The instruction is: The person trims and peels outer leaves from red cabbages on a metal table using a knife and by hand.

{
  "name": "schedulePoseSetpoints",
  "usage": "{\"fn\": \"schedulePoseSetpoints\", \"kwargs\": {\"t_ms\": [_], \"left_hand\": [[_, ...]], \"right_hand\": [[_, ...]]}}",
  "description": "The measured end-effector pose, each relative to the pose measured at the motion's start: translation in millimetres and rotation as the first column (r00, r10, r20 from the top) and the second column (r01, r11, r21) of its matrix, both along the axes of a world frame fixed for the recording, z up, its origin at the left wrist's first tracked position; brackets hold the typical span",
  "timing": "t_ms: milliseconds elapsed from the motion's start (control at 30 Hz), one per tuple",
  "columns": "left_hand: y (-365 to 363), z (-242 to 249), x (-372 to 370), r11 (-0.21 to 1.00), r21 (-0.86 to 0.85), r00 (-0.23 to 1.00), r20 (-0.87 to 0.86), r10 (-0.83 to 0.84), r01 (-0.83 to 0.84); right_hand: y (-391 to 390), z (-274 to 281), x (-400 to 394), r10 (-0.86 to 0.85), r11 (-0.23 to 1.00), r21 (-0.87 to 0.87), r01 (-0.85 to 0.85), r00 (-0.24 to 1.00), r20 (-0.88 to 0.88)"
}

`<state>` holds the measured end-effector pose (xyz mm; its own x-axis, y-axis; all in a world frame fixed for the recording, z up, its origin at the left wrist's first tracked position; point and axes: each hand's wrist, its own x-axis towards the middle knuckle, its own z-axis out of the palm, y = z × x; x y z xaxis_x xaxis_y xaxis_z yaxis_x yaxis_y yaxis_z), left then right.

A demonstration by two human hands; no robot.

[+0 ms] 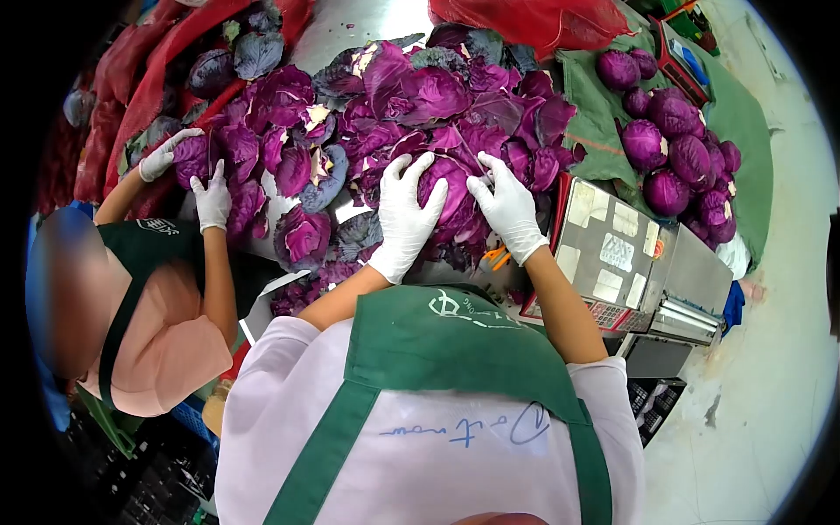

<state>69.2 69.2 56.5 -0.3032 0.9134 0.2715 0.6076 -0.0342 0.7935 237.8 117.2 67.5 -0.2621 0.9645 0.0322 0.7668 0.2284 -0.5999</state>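
Observation:
Both my hands wear white gloves and are on a purple red cabbage (pixel 453 197) in front of me, at the near edge of the leaf pile. My left hand (pixel 407 214) lies against its left side, thumb and fingers apart around it. On the other side my right hand (pixel 509 208) grips it with bent fingers, thumb and forefinger close to a leaf edge. Loose purple cabbage leaves (pixel 437 92) heap up behind and around it. Below my right wrist lies an orange-handled tool (pixel 496 257), partly hidden.
At the left, a co-worker in gloves (pixel 212 199) handles another cabbage (pixel 192 160). Trimmed cabbages (pixel 687 157) are piled on green cloth (pixel 588 105) at the right. A metal scale (pixel 612 249) stands beside my right forearm. Red mesh sacks (pixel 157 79) lie at the far left.

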Motion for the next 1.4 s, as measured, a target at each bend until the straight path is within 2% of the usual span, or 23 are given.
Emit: {"fn": "schedulePoseSetpoints", "kwargs": {"t_ms": [33,67,133,167,233,267,333,400,433,533,600,667,733,800,833,867,933,1033,1200,1267,1300,1333,1400], "left_hand": [[2,2,1,1.0,-0.013,1.0,0.014,-0.006,0.006],[1,3,3,1.0,-0.025,0.999,0.029,-0.015,0.016],[2,0,3,1.0,0.005,0.999,0.026,-0.02,0.02],[6,1,3,1.0,-0.012,1.0,-0.005,-0.002,0.002],[7,-3,-1,0.999,-0.026,0.999,-0.037,0.022,-0.023],[8,-6,-8,0.999,-0.027,0.998,0.059,0.036,-0.034],[8,-13,-14,0.998,0.002,0.992,0.109,0.061,-0.062],[6,-16,-22,0.999,0.014,0.982,0.186,0.036,-0.039],[4,-16,-23,0.999,0.003,0.983,0.181,0.039,-0.04],[1,-16,-22,0.997,-0.027,0.969,0.236,0.07,-0.065],[0,-8,-20,0.993,-0.098,0.958,0.271,0.091,-0.066],[-1,1,-18,0.97,-0.236,0.929,0.344,0.139,-0.057],[-4,-5,-21,0.976,-0.218,0.93,0.354,0.098,-0.021],[-8,-9,-24,0.988,-0.132,0.961,0.274,-0.037,0.076],[-10,-11,-20,0.994,-0.101,0.965,0.263,-0.004,0.032],[-12,-11,-19,0.994,-0.109,0.969,0.246,0.008,0.02],[-13,-11,-17,0.999,-0.05,0.987,0.157,-0.014,0.022],[-14,-6,-7,0.997,-0.083,0.994,0.111,0.019,-0.01],[-15,-9,-9,0.997,-0.069,0.992,0.125,-0.006,0.015],[-24,-12,-13,0.994,-0.094,0.991,0.126,-0.036,0.049],[-30,-18,-15,0.996,-0.004,0.99,0.11,-0.087,0.088],[-31,-20,-18,0.988,0.093,0.987,0.089,-0.134,0.126],[-44,-18,-28,0.976,0.054,0.972,0.087,-0.217,0.213]], "right_hand": [[0,9,-6,-0.001,1.0,0.016,-0.001,0.996,0.094],[-2,8,-6,-0.009,1.0,0.012,0.008,0.996,0.093],[7,0,-7,-0.031,0.986,0.164,-0.001,0.981,0.193],[19,-6,-2,-0.06,0.981,0.189,0.043,0.994,0.089],[26,-18,6,-0.09,0.98,0.182,0.078,0.994,0.06],[30,-22,12,-0.114,0.982,0.158,0.108,0.993,0.034],[36,-36,22,-0.14,0.968,0.214,0.131,0.99,0.027],[45,-48,40,-0.278,0.958,0.115,0.264,0.953,0.124],[45,-42,43,-0.257,0.965,0.079,0.25,0.963,0.082],[28,7,17,-0.158,0.951,0.273,0.144,0.987,0.027],[18,25,2,0.034,0.969,0.249,0.001,0.99,-0.136],[8,26,-7,0.113,0.993,0.062,-0.104,0.979,-0.168],[13,29,-9,0.113,0.994,0.016,-0.112,0.991,-0.073],[25,29,-9,0.135,0.982,-0.139,-0.126,0.989,0.054],[29,35,-9,0.153,0.97,-0.197,-0.146,0.988,0.023],[31,36,-9,0.18,0.965,-0.196,-0.172,0.983,0.023],[33,37,-14,0.236,0.97,-0.113,-0.217,0.951,0.201],[36,29,-18,0.215,0.974,-0.01,-0.225,0.914,0.344],[40,25,-13,0.231,0.965,0.069,-0.254,0.942,0.243],[45,8,-9,0.174,0.976,0.075,-0.204,0.941,0.292],[56,-10,-2,0.115,0.987,0.068,-0.147,0.932,0.344],[64,-24,6,0.101,0.991,0.06,-0.123,0.952,0.288],[68,-27,13,0.152,0.988,-0.053,-0.145,0.975,0.164]]}}
